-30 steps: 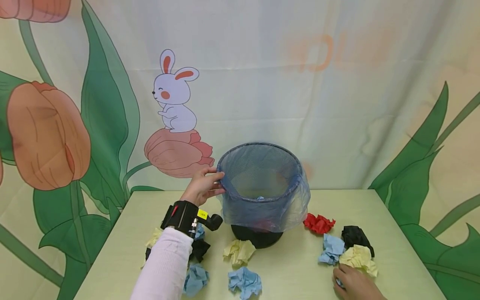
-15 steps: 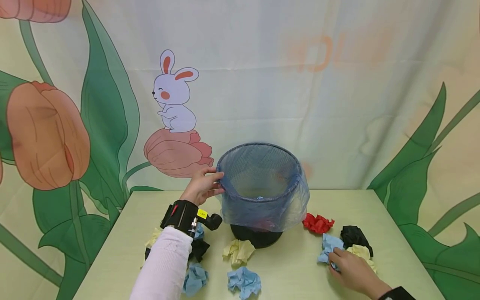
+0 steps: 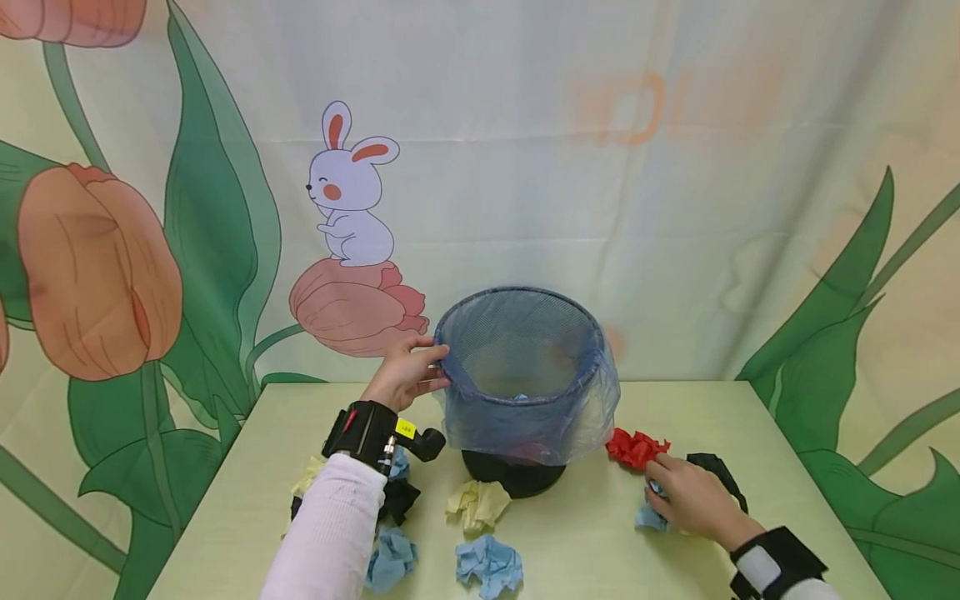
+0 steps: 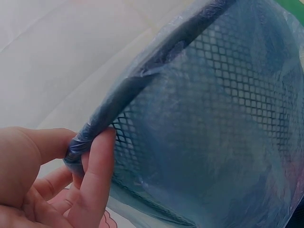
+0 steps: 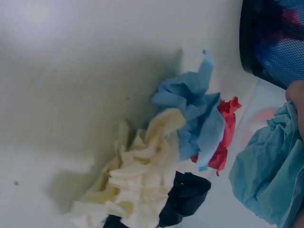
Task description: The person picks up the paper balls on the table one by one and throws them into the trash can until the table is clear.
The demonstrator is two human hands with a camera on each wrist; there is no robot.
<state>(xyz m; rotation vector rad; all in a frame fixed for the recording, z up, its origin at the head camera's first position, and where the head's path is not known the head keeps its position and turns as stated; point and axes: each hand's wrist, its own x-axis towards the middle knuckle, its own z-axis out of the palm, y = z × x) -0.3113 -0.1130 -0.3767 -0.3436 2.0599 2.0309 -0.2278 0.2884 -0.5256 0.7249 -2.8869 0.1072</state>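
A mesh wastebasket (image 3: 517, 429) lined with a thin blue plastic bag stands at the middle of the table. My left hand (image 3: 401, 375) pinches its bag-covered rim (image 4: 123, 97) on the left side. Over the crumpled papers on the right, my right hand (image 3: 693, 496) holds a crumpled ball of light blue paper (image 5: 266, 171). Below that hand lie another blue paper ball (image 5: 192, 114), a cream-yellow one (image 5: 142, 175) and a black one (image 3: 716, 475). A red paper ball (image 3: 633, 450) sits just beyond the fingers. Inside the basket, a small blue bit shows near the front rim.
In front of the basket lie a yellow paper ball (image 3: 478, 504) and a blue paper ball (image 3: 489, 565). More crumpled papers, among them a blue one (image 3: 392, 558) and a black one (image 3: 399, 498), lie beside my left forearm. A printed curtain (image 3: 510, 167) hangs behind the table (image 3: 585, 542).
My right hand has risen from the yellow paper, moving away from me and slightly left with the blue paper ball, and is now near the red one. My left hand stays on the rim.
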